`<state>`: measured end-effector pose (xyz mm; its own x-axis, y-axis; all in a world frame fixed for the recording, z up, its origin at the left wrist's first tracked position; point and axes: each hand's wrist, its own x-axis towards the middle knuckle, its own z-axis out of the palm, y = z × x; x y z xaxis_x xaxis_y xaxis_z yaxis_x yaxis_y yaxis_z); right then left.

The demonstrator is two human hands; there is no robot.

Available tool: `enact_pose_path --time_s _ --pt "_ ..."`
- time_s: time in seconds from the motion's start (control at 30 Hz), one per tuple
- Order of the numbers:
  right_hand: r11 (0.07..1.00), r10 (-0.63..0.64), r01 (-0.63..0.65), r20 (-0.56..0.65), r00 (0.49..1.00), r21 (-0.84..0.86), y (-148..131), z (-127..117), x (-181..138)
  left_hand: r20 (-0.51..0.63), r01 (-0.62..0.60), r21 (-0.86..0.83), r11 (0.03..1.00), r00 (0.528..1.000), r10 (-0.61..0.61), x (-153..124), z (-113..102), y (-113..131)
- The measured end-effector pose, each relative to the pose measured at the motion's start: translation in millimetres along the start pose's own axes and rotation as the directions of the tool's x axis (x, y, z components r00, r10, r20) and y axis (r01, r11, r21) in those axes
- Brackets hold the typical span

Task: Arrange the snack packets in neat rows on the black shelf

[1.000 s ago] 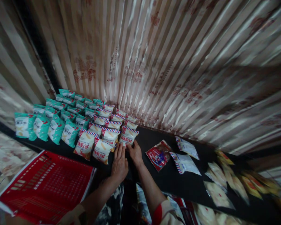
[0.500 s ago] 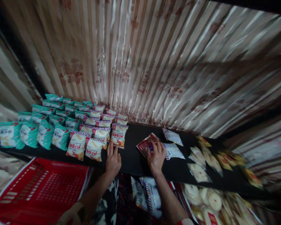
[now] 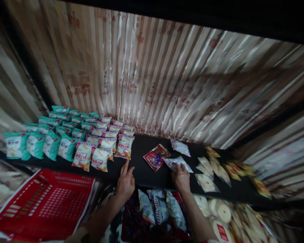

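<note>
Both hands have shifted since half a second ago: the left hand (image 3: 125,182) has drawn back from the striped-top bags toward the shelf edge, and the right hand (image 3: 181,175) has left the red packet and gone rightward to a pale one.

At far left of the frame, teal snack bags (image 3: 35,143) stand upright in rows running back to the striped wall covering (image 3: 152,77), fronts outward, likely so the labels can be read. A red basket (image 3: 43,204) lies below them at lower left. Next come the cream bags with red-and-blue tops (image 3: 103,148), packed in the same rows, touching one another. Just below and right of them, the left hand lies flat on the black shelf (image 3: 142,168), fingers spread, holding nothing. A red packet (image 3: 155,158) lies loose and flat at centre. Right of it, the right hand's fingers curl over the near edge of a pale striped packet (image 3: 178,163); whether they grip or only press it is unclear. Yellowish packets (image 3: 225,168) lie scattered further right, unsorted, with more packets (image 3: 162,209) below the shelf.
</note>
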<state>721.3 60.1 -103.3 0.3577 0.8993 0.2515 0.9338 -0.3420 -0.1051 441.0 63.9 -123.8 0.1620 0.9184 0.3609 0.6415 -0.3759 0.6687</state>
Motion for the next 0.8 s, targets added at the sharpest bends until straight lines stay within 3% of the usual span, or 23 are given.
enact_pose_path --time_s 0.23,0.37,0.43,0.53,0.6,0.67,0.73,0.8 --pt "0.977 -0.082 0.051 0.145 0.986 0.205 -9.3 -32.4 -41.5 0.186 0.028 -0.078 0.997 0.983 -0.013 -10.6 -11.3 14.8" --pt "0.916 -0.049 -0.090 0.333 0.942 0.392 -24.0 -80.1 -47.9 0.294 0.028 -0.182 0.983 0.955 0.027 -20.2 -17.6 23.5" --pt "0.848 -0.080 -0.184 0.464 0.882 0.497 -36.0 -106.2 -48.2 0.338 0.045 -0.247 0.968 0.940 0.043 -24.6 -19.9 27.9" --pt "0.671 -0.270 -0.285 0.583 0.766 0.685 -56.5 -135.2 -49.0 0.399 0.070 -0.359 0.931 0.913 0.085 -29.4 -23.9 33.1" --pt "0.523 -0.400 -0.386 0.619 0.676 0.760 -68.9 -143.8 -49.2 0.433 0.103 -0.417 0.903 0.896 0.097 -30.7 -28.1 34.7" --pt "0.428 -0.443 -0.497 0.654 0.612 0.755 -78.7 -143.2 -48.2 0.459 0.165 -0.466 0.869 0.885 0.078 -30.2 -34.2 34.3" --pt "0.380 -0.415 -0.568 0.684 0.600 0.730 -86.1 -134.8 -46.7 0.463 0.247 -0.488 0.837 0.886 0.008 -28.2 -41.1 31.6" --pt "0.334 -0.368 -0.590 0.678 0.637 0.735 -92.8 -121.5 -46.5 0.440 0.316 -0.480 0.819 0.894 -0.087 -25.2 -47.4 26.5"
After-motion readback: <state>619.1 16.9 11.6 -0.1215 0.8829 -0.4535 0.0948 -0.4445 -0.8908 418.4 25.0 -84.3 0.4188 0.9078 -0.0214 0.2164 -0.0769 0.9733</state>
